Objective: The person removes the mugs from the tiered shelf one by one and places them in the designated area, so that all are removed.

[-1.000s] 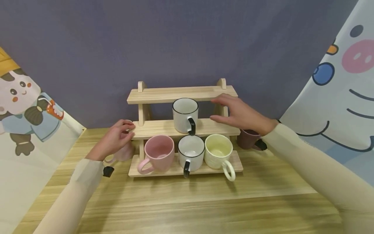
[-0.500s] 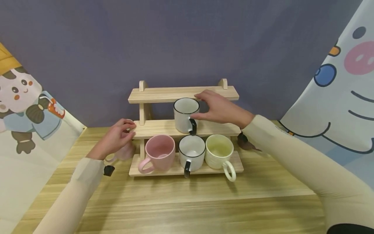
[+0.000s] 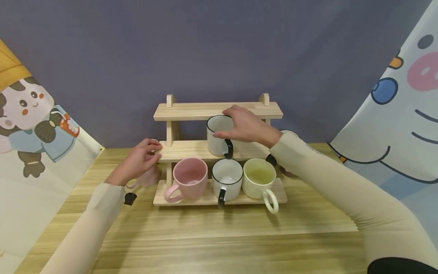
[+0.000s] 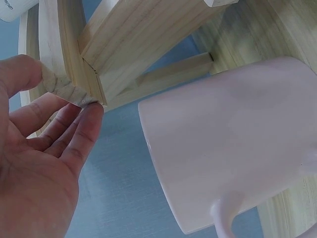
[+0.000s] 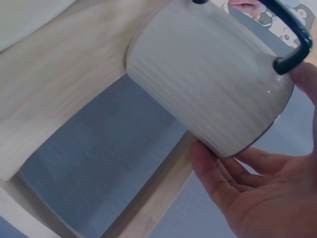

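Observation:
My right hand (image 3: 244, 125) grips a white mug (image 3: 215, 141) with a black rim and black handle on the middle tier of a wooden shelf (image 3: 183, 150). In the right wrist view, the thumb lies near the handle and the fingers press the mug's other side (image 5: 208, 79) by the rim. My left hand (image 3: 137, 161) pinches the left end of that tier; the left wrist view has its fingertips curled round the board's corner. Just below the left hand, a light pink mug (image 4: 237, 139) stands beside the shelf, partly hidden in the head view.
Along the bottom tier stand a pink mug (image 3: 190, 177), a second white mug (image 3: 227, 177) with a black handle, and a pale yellow mug (image 3: 259, 177). Another mug right of the shelf is mostly hidden behind the right sleeve (image 3: 308, 163). A dark cloth (image 3: 205, 49) hangs behind.
My right hand has moved left from the shelf's right end and closed on the upper white mug. The left hand keeps its place at the tier's end.

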A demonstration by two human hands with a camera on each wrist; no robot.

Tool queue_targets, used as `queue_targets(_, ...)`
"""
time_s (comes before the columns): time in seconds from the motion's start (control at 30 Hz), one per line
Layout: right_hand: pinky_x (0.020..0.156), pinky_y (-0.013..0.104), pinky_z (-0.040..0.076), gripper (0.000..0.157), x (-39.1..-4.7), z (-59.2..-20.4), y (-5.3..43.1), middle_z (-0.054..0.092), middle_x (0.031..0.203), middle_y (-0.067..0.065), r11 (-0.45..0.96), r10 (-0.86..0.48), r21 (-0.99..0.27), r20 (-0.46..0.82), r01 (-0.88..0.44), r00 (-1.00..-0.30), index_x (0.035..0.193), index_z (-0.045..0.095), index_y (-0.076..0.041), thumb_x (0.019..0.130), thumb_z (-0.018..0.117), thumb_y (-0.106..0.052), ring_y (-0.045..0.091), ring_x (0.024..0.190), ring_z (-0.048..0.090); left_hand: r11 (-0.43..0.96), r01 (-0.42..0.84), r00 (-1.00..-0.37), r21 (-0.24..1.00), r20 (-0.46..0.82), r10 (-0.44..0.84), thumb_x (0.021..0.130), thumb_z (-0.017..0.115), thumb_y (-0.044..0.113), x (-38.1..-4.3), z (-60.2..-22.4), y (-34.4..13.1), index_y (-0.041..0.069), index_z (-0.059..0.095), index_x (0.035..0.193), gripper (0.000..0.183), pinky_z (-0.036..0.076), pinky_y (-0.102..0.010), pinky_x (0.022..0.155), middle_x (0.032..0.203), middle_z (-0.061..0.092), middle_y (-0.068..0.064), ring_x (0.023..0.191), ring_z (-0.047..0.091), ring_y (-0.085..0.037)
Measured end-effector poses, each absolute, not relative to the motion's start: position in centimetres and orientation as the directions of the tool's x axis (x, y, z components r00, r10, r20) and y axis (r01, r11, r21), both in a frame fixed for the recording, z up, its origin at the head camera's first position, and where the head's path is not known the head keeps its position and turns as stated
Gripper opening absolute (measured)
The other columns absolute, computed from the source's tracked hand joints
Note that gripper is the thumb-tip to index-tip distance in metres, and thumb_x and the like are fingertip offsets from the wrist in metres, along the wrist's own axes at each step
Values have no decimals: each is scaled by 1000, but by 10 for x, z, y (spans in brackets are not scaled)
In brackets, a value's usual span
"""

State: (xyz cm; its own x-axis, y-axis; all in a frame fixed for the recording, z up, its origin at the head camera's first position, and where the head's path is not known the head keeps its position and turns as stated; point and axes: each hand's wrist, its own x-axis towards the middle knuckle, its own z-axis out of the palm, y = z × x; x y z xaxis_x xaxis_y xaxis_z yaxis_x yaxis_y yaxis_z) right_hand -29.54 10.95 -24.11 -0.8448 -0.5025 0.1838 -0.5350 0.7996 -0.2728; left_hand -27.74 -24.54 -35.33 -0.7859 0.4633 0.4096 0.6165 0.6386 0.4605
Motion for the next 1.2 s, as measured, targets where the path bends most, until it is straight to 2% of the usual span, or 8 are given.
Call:
queue_targets(0.37, 88, 39, 43, 77, -298, -245, 113, 53, 123, 12, 793, -488, -269, 258, -547, -834, 130, 54, -2, 74, 70, -52, 24, 108, 51, 634, 594, -804, 495, 371, 464, 91, 60, 3, -276, -352, -243, -13, 59, 113, 27, 52, -45, 79, 118, 48, -21, 95, 60, -35)
queue_targets(0.67, 76, 37, 46, 78, -283, -225, 136, 53, 119, 7, 765, -484, -317, 291, -560, -825, 133, 51, -5, 73, 72, -51, 21, 96, 53, 638, 603, -797, 479, 389, 461, 91, 60, 2, -275, -351, -244, -13, 60, 112, 26, 52, -45, 79, 116, 48, -21, 95, 59, -35)
queue_targets(1.0, 71, 38, 42, 70, -264, -211, 178, 53, 108, 2, 782, -491, -255, 309, -568, -815, 128, 57, -8, 75, 71, -51, 20, 90, 49, 639, 606, -794, 474, 394, 462, 90, 61, 1, -275, -351, -245, -13, 60, 111, 25, 52, -45, 78, 116, 49, -20, 94, 59, -35)
queue_targets(1.2, 72, 41, 41, 68, -255, -210, 209, 53, 112, 4, 807, -483, -198, 321, -557, -815, 128, 57, -9, 76, 71, -49, 22, 92, 51, 640, 613, -789, 463, 400, 466, 90, 61, 0, -274, -350, -244, -13, 60, 110, 25, 52, -44, 77, 116, 49, -21, 92, 61, -35)
